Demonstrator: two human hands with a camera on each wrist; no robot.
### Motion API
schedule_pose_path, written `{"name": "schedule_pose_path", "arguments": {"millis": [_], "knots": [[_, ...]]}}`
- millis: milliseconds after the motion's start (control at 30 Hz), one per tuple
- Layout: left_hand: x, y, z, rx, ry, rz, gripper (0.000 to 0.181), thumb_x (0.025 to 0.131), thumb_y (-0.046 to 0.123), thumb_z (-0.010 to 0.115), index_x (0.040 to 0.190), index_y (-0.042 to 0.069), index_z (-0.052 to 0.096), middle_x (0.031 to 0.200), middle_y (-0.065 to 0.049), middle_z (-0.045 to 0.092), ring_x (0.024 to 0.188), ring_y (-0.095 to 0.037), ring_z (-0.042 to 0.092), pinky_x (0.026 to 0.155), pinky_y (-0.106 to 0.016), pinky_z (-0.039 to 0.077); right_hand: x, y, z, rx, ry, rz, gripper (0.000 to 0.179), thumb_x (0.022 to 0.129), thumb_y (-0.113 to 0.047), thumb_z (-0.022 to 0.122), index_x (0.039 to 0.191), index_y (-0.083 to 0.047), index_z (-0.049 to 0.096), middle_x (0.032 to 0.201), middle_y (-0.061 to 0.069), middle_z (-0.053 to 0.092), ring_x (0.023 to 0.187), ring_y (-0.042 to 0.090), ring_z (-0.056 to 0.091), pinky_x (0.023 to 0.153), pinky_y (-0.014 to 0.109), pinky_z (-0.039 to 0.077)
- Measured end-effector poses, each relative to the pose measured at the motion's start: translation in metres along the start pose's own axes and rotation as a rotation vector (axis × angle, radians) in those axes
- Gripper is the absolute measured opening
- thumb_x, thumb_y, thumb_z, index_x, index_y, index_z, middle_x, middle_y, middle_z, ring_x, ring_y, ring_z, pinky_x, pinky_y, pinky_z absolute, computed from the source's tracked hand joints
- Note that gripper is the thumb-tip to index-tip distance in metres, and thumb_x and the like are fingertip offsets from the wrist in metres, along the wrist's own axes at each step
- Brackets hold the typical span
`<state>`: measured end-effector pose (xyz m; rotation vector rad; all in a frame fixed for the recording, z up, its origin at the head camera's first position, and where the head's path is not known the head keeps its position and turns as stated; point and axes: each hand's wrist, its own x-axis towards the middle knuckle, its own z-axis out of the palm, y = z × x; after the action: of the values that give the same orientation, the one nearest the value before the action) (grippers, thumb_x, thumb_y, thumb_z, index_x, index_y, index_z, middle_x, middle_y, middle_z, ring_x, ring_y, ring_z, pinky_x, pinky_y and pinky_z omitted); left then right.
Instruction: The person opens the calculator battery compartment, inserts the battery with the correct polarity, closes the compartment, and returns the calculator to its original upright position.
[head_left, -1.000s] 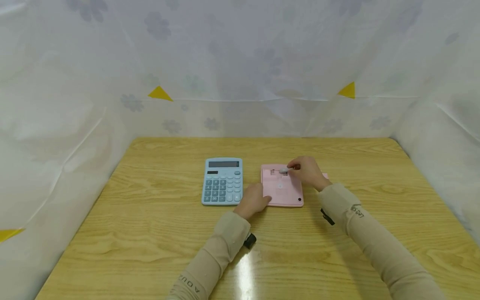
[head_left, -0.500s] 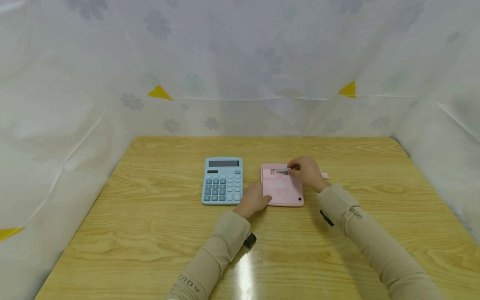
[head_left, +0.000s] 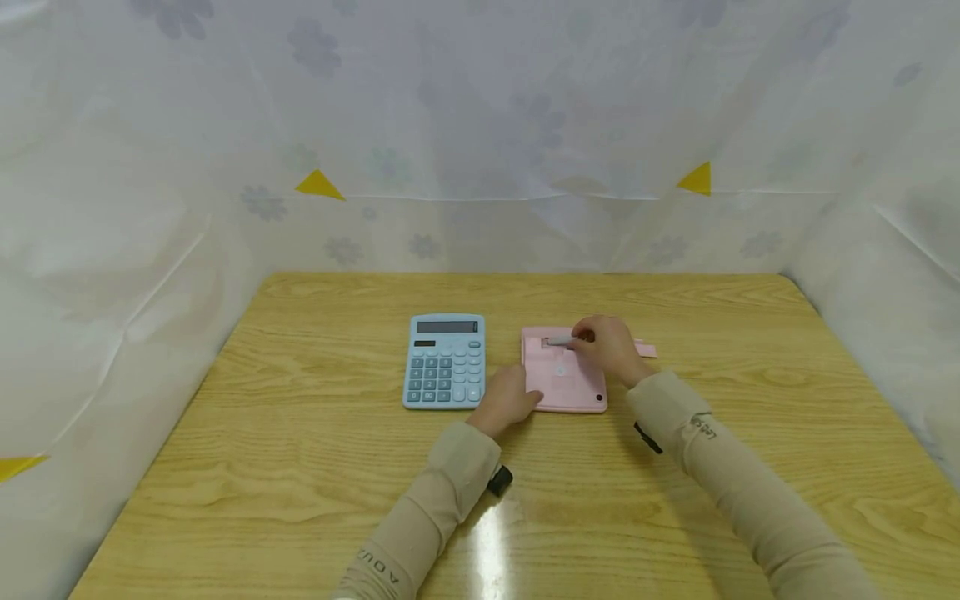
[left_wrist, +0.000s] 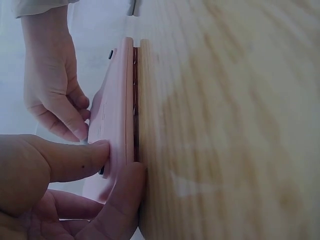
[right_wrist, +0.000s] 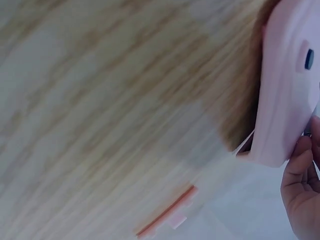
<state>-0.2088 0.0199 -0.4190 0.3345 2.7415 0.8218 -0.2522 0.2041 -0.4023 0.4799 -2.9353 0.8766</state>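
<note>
A pink calculator (head_left: 562,387) lies face down on the table, its battery compartment uncovered near the far edge. My left hand (head_left: 504,402) grips its near left edge; in the left wrist view the thumb (left_wrist: 82,162) presses the back while a finger (left_wrist: 125,192) lies along the side. Between thumb and fingers, my right hand (head_left: 609,346) pinches a pale, slim battery (head_left: 558,341), which lies lengthwise along the compartment. Its right end is hidden by the fingertips. Beyond the calculator's right side rests the small pink battery cover (head_left: 647,349).
A light blue calculator (head_left: 446,362) lies face up close to the left of my left hand. The wooden table (head_left: 300,467) ends at a pale flowered curtain (head_left: 480,233) behind and at both sides.
My right hand has shifted slightly left and the battery has come down flatter along the compartment. More of the battery cover shows on the right. The left hand stays put.
</note>
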Motion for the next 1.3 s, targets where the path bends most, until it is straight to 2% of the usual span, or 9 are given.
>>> {"name": "schedule_pose_path", "arguments": {"millis": [167, 500, 700, 833, 1000, 1300], "knots": [[-0.001, 0.001, -0.001, -0.012, -0.003, -0.003, 0.026, 0.085, 0.02, 0.065, 0.091, -0.004, 0.058, 0.074, -0.009, 0.055, 0.061, -0.016, 0.048, 0.053, -0.027, 0.041, -0.002, 0.004, -0.002, 0.019, -0.012, 0.026, 0.016, 0.085, -0.006, 0.062, 0.097, 0.005, 0.064, 0.091, 0.017, 0.063, 0.081, 0.028, 0.058, 0.071, 0.04, 0.047], [-0.001, 0.0, -0.001, -0.028, -0.007, -0.007, 0.027, 0.085, 0.02, 0.065, 0.092, -0.004, 0.058, 0.073, -0.009, 0.055, 0.06, -0.016, 0.048, 0.052, -0.027, 0.04, -0.005, 0.01, -0.001, 0.018, 0.005, 0.027, 0.02, 0.087, -0.01, 0.061, 0.101, 0.003, 0.065, 0.088, 0.014, 0.06, 0.076, 0.025, 0.053, 0.066, 0.038, 0.044], [-0.001, -0.001, 0.0, -0.018, -0.011, -0.009, 0.027, 0.085, 0.021, 0.064, 0.092, -0.004, 0.057, 0.074, -0.009, 0.056, 0.061, -0.017, 0.048, 0.052, -0.027, 0.041, -0.004, 0.01, 0.001, 0.021, 0.027, 0.036, 0.017, 0.087, -0.01, 0.061, 0.098, 0.001, 0.067, 0.086, 0.013, 0.06, 0.074, 0.024, 0.052, 0.064, 0.037, 0.043], [0.0, -0.001, 0.0, -0.002, -0.017, -0.016, 0.029, 0.085, 0.022, 0.064, 0.095, -0.005, 0.057, 0.077, -0.01, 0.057, 0.063, -0.016, 0.049, 0.054, -0.028, 0.042, -0.004, 0.01, 0.001, 0.059, 0.027, 0.071, 0.017, 0.087, -0.011, 0.062, 0.097, 0.0, 0.068, 0.089, 0.014, 0.06, 0.075, 0.024, 0.052, 0.063, 0.036, 0.043], [0.0, 0.001, -0.001, 0.018, -0.023, -0.024, 0.029, 0.086, 0.021, 0.064, 0.095, -0.005, 0.057, 0.078, -0.011, 0.057, 0.065, -0.017, 0.05, 0.055, -0.029, 0.043, -0.003, 0.009, 0.0, 0.113, 0.008, 0.106, 0.017, 0.086, -0.014, 0.062, 0.095, -0.001, 0.069, 0.095, 0.016, 0.059, 0.084, 0.029, 0.053, 0.069, 0.041, 0.045], [0.0, 0.002, -0.001, 0.035, -0.024, -0.029, 0.029, 0.085, 0.022, 0.064, 0.094, -0.005, 0.057, 0.076, -0.01, 0.056, 0.062, -0.017, 0.05, 0.053, -0.028, 0.043, 0.0, 0.01, -0.002, 0.167, -0.017, 0.103, 0.015, 0.086, -0.01, 0.063, 0.093, 0.001, 0.069, 0.111, 0.022, 0.057, 0.104, 0.038, 0.051, 0.083, 0.049, 0.043]]}}
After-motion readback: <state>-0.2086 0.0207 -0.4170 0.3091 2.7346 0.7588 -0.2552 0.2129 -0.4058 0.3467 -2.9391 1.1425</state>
